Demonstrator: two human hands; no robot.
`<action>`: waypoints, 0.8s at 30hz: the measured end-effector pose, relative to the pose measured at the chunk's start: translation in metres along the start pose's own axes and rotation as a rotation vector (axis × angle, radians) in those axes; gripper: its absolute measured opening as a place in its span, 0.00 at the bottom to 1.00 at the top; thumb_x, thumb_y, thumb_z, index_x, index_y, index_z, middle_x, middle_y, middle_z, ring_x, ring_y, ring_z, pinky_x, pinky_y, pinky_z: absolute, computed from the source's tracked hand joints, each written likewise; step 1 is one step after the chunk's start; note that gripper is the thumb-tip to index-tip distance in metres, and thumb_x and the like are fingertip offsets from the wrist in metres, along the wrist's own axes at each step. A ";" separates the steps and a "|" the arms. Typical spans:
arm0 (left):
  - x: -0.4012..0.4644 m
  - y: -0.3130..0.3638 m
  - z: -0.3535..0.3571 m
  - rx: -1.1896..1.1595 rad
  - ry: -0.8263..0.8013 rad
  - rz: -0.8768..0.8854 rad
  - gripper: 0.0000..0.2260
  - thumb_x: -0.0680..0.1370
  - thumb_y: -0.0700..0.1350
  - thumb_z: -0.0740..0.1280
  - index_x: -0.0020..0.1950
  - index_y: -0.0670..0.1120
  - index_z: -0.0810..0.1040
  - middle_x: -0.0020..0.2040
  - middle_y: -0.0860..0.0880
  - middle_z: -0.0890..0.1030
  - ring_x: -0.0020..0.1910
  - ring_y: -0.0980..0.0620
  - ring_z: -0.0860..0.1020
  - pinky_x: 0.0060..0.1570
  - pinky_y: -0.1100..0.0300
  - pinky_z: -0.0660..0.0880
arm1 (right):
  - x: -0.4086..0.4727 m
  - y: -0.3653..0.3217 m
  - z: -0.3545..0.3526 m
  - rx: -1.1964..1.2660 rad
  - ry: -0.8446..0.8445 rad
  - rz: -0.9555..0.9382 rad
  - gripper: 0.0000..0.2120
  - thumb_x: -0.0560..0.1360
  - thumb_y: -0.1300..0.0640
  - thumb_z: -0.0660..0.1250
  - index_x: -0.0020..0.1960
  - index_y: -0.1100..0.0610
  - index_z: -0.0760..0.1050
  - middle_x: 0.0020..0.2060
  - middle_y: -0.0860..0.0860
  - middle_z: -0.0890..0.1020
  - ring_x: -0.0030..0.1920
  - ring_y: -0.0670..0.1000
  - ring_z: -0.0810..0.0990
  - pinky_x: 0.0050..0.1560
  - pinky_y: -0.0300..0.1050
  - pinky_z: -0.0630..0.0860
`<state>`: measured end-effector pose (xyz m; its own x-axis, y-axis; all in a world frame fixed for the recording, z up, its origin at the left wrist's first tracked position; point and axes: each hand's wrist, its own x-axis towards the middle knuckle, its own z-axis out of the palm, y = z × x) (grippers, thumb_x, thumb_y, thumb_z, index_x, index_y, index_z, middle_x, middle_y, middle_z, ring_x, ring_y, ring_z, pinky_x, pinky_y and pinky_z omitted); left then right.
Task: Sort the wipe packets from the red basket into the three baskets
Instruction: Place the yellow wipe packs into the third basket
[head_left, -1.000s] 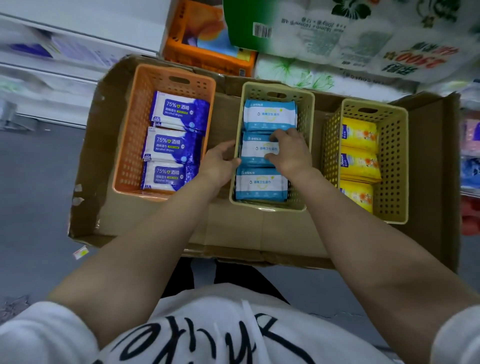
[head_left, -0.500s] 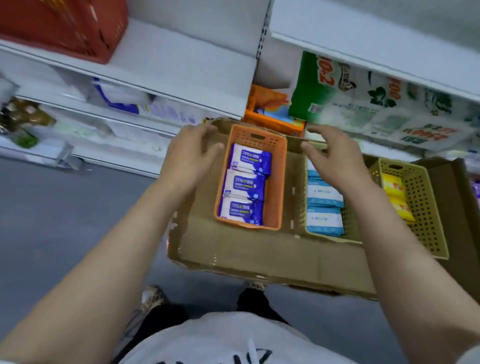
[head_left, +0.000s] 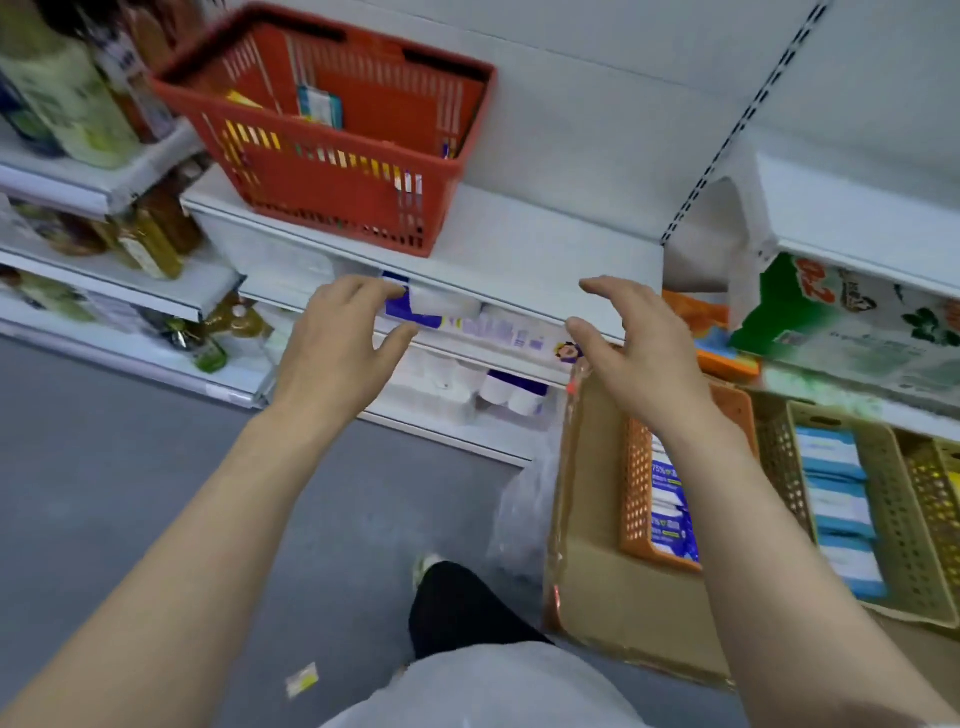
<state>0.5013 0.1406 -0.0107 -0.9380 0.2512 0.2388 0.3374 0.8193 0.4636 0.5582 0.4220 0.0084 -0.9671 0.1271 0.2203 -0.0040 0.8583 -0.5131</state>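
Red slotted plastic shopping basket (head_left: 332, 150) is sitting on the white metal shelf (head_left: 519, 249), up and left of your hands. A few packets are showing inside it: a teal-and-white one (head_left: 319, 106) standing upright, something yellow (head_left: 241, 100) at the left wall; the rest is too blurred to call.

Your left hand (head_left: 337, 343) is hanging below the shelf edge, fingers relaxed and spread, holding nothing. Your right hand (head_left: 639, 353) is doing the same, well apart from the left, thumb and fingers loosely splayed, gripping nothing.

The three sorting baskets are sitting in the brown cardboard tray (head_left: 597, 582) at lower right: orange perforated plastic basket (head_left: 636, 499) carrying blue alcohol-wipe packets (head_left: 670, 509), beige perforated basket (head_left: 898, 530) just beside it carrying light-blue-and-white packets (head_left: 836, 499), and the yellow perforated basket (head_left: 940, 493) getting cropped at the frame edge, contents not readable.

Bottles (head_left: 150, 244) are standing on the shelves at far left.
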 end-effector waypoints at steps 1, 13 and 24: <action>0.011 -0.010 -0.001 -0.014 -0.001 -0.004 0.17 0.78 0.50 0.69 0.65 0.46 0.77 0.62 0.45 0.78 0.63 0.44 0.74 0.62 0.53 0.68 | 0.015 -0.008 0.009 -0.006 -0.010 -0.004 0.19 0.79 0.49 0.67 0.68 0.52 0.74 0.66 0.50 0.76 0.68 0.50 0.71 0.67 0.42 0.64; 0.252 -0.137 -0.037 0.016 0.043 -0.034 0.16 0.79 0.50 0.69 0.64 0.45 0.79 0.61 0.44 0.79 0.63 0.43 0.75 0.63 0.53 0.68 | 0.275 -0.083 0.101 0.092 -0.010 -0.043 0.18 0.78 0.51 0.68 0.67 0.53 0.75 0.64 0.51 0.77 0.65 0.52 0.74 0.63 0.41 0.67; 0.390 -0.240 -0.019 0.046 -0.180 -0.191 0.18 0.78 0.55 0.68 0.65 0.48 0.78 0.61 0.45 0.79 0.64 0.43 0.73 0.63 0.49 0.69 | 0.458 -0.102 0.219 -0.157 -0.584 0.018 0.26 0.77 0.41 0.65 0.70 0.54 0.72 0.66 0.54 0.77 0.66 0.56 0.75 0.63 0.48 0.72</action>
<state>0.0561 0.0323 -0.0129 -0.9847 0.1740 -0.0073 0.1526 0.8824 0.4451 0.0604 0.2836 -0.0199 -0.9467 -0.1135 -0.3016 0.0080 0.9274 -0.3741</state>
